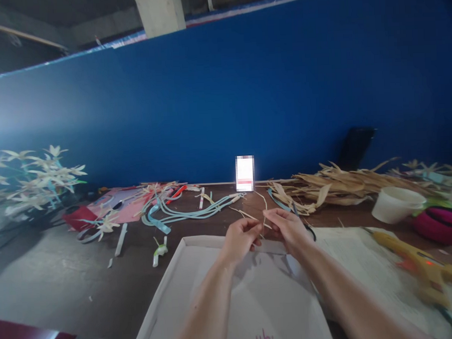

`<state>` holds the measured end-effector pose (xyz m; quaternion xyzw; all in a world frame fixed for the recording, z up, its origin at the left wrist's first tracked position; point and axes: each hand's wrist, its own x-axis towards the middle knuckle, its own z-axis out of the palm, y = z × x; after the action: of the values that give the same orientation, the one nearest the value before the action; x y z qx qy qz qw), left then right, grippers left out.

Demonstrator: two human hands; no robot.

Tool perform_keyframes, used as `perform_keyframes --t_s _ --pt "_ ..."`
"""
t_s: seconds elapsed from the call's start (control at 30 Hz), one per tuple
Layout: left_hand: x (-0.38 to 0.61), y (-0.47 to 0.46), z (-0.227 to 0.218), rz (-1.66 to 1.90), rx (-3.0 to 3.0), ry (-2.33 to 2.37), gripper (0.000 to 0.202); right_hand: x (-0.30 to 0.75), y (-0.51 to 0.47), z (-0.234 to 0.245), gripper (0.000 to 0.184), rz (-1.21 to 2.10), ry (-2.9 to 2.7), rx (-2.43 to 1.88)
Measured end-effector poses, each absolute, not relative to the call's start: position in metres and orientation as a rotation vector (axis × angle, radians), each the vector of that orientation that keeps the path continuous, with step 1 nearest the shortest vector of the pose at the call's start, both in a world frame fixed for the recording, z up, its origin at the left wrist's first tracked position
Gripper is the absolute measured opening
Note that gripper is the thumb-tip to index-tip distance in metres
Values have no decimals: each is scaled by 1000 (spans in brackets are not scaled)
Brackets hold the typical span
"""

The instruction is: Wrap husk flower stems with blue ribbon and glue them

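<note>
Over the far edge of a shallow white cardboard box (pixel 171 287), my left hand (pixel 239 240) and my right hand (pixel 288 227) work close together. Both are closed in a pinch. Between their fingertips runs a thin pale strip (pixel 265 202), like a narrow piece of dried husk. One end points up past my right fingertips, and another pale end sticks out to the left above my left fingers. Whether this is one strip or two, I cannot tell. Pink handwriting marks the box near me.
Light-blue cords (pixel 190 211) and paper scraps lie at the left, with pale husk flowers (pixel 42 172) beyond. Dried corn husks (pixel 346 184), a white cup (pixel 398 204), a magenta pouch (pixel 440 225) and a yellow glue gun (pixel 413 256) are at the right. A lit phone screen (pixel 244 172) stands ahead.
</note>
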<state>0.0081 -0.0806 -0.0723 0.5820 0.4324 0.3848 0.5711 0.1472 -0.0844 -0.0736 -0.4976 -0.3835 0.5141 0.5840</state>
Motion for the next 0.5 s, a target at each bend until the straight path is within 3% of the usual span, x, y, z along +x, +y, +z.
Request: perform_keyframes --t_s 0.3,0.5 --pt "15 -90 -75 1085 1775 1206 15 146 -83 -76 34 1163 -882 -1157" --pt "15 -85 -79 1049 1690 1174 12 147 -80 -84 32 988 -917 -1207"
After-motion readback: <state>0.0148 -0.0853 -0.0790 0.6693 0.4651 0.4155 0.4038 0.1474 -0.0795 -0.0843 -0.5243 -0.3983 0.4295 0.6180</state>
